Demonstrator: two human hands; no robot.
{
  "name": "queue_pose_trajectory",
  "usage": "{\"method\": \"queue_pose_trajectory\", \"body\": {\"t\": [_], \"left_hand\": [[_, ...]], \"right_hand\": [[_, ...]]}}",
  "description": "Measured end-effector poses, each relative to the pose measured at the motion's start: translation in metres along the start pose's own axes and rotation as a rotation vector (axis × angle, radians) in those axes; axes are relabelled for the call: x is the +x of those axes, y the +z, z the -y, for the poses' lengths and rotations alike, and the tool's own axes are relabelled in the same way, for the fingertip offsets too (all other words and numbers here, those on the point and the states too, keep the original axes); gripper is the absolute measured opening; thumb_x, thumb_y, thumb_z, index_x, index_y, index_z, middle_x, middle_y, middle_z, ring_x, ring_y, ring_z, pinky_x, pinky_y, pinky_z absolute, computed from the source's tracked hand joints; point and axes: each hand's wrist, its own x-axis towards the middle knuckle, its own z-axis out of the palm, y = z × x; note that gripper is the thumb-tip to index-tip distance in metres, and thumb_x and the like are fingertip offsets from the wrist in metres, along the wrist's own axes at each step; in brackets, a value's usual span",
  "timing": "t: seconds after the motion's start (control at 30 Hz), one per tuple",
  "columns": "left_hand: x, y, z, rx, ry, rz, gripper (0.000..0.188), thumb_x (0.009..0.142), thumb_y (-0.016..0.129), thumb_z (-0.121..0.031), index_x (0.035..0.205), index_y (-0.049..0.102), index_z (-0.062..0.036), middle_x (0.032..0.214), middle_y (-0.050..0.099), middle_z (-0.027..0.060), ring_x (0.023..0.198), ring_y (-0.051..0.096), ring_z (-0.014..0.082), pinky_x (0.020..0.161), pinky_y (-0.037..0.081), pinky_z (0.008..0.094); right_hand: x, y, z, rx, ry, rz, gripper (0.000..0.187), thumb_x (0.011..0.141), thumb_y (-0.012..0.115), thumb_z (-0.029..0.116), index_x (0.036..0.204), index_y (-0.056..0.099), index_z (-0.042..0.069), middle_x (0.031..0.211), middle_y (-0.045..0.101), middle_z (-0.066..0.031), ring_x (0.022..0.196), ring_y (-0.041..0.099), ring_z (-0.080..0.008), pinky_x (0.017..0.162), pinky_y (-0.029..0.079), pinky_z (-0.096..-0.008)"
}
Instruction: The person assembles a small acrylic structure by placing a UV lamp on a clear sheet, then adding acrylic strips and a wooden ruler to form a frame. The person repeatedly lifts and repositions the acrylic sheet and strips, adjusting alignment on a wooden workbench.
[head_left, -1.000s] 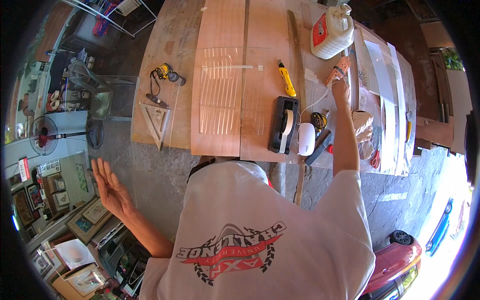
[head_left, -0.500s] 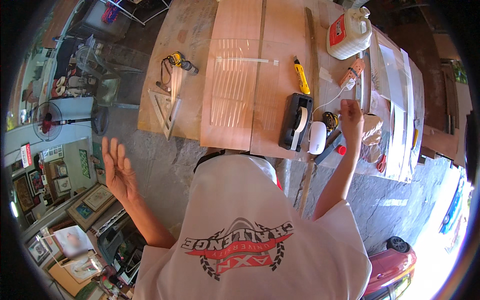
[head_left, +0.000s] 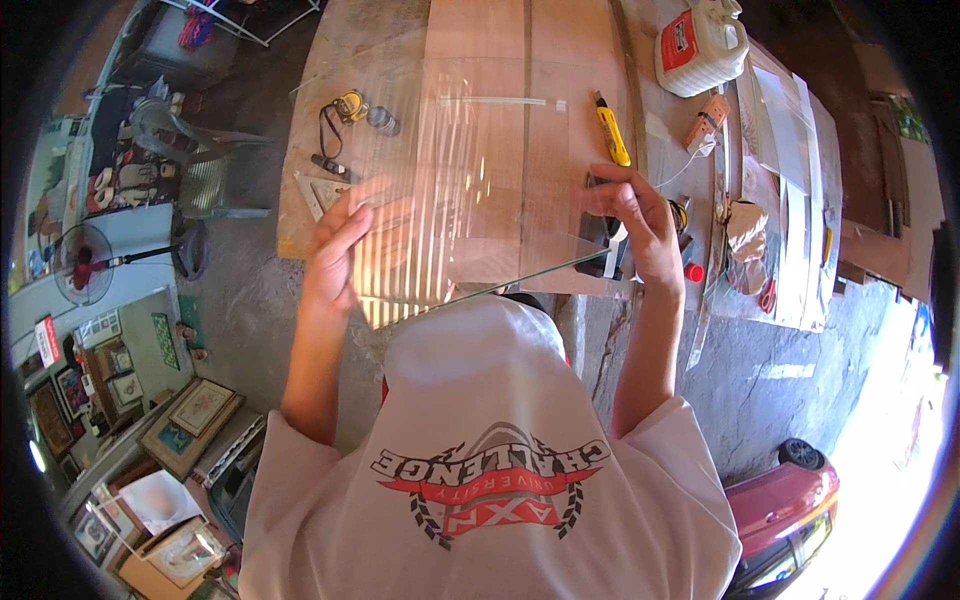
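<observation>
A clear glass sheet (head_left: 475, 235) is held above the worktable, tilted, its greenish near edge slanting up to the right. My left hand (head_left: 345, 245) grips its left side, with the fingers seen through or beside the glass and the thumb towards me. At the opposite side my right hand (head_left: 642, 222) closes on the sheet with bent fingers. Pale stripes of light reflect in the pane. Beyond the right hand lies a yellow utility knife (head_left: 612, 132). A black tape dispenser (head_left: 612, 262) is partly hidden by that hand. Near my left fingertips is a set square (head_left: 318, 192), partly covered.
Wood panels (head_left: 575, 60) cover the worktable. A yellow-black tape measure (head_left: 350, 105) lies at left. On the right are a white jug (head_left: 705, 60), an orange power strip (head_left: 707, 122), a red cap (head_left: 693, 272) and red-handled scissors (head_left: 768, 296). A fan (head_left: 85, 262) stands far left.
Both hands have come inward from the sides and now hold the glass sheet. The sheet, flat on the panels before, is raised and tilted. The view has shifted slightly.
</observation>
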Motion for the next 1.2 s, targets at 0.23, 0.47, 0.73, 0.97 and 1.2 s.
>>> {"method": "queue_pose_trajectory", "body": {"t": [0.23,0.47,0.73,0.97,1.2], "left_hand": [[0.065,-0.011,0.018,0.117,-0.195,0.082,0.044,0.102,0.054,-0.021,0.142,0.047,-0.0033,0.124,0.065,0.0218,0.107,0.069,0.0319,0.077,0.062,0.0384],[0.101,-0.031,0.028,0.131,-0.324,0.143,0.042,0.101,0.057,-0.023,0.140,0.052,-0.0074,0.121,0.068,0.0186,0.100,0.072,0.0260,0.074,0.061,0.0338],[0.116,-0.035,0.036,0.159,-0.371,0.161,0.041,0.103,0.053,-0.023,0.140,0.050,-0.0059,0.121,0.067,0.0186,0.099,0.072,0.0258,0.077,0.061,0.0358],[0.123,-0.034,0.042,0.139,-0.364,0.176,0.041,0.102,0.056,-0.027,0.137,0.053,-0.0071,0.121,0.067,0.0189,0.101,0.071,0.0254,0.079,0.061,0.0365],[0.121,-0.027,0.050,0.121,-0.393,0.165,0.039,0.103,0.054,-0.024,0.138,0.053,-0.0082,0.123,0.067,0.0182,0.104,0.070,0.0265,0.081,0.062,0.0378]], "right_hand": [[-0.007,0.010,-0.037,0.042,0.127,-0.239,0.028,0.104,0.052,0.020,0.116,0.058,-0.004,0.081,0.069,-0.0107,0.074,0.069,-0.0181,0.076,0.056,-0.0322],[-0.012,0.023,-0.063,0.069,0.167,-0.409,0.021,0.102,0.057,0.017,0.109,0.063,-0.002,0.080,0.069,-0.0059,0.070,0.065,-0.0120,0.068,0.053,-0.0264],[-0.012,0.026,-0.074,0.039,0.181,-0.488,0.023,0.103,0.054,0.018,0.112,0.061,-0.002,0.075,0.067,-0.0081,0.066,0.066,-0.0143,0.068,0.056,-0.0301],[-0.011,0.024,-0.075,0.041,0.167,-0.526,0.023,0.104,0.053,0.017,0.113,0.061,-0.002,0.074,0.066,-0.0071,0.066,0.064,-0.0133,0.068,0.056,-0.0298],[-0.016,0.017,-0.080,0.043,0.164,-0.543,0.023,0.104,0.054,0.018,0.113,0.062,-0.002,0.075,0.066,-0.0066,0.066,0.064,-0.0134,0.067,0.056,-0.0296]]}}
